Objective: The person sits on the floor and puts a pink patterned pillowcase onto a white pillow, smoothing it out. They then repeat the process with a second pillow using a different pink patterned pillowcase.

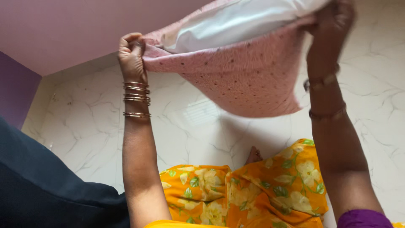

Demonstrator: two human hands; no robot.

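Observation:
A pink dotted pillowcase [249,71] hangs in the air with a white pillow [236,21] showing at its open top. My left hand [131,57] is closed on the left corner of the pillowcase's opening. At the upper right, my right hand [333,21] grips the right side of the opening. Both arms are raised and wear bangles. The pillowcase's lower end droops loose between my arms.
A white marble-pattern floor [84,122] lies below. My yellow flowered garment [253,190] and a bare foot [254,155] show at the bottom centre. A dark blue cloth surface [38,185] fills the lower left. Pink wall [63,29] and purple wall [14,90] stand at the left.

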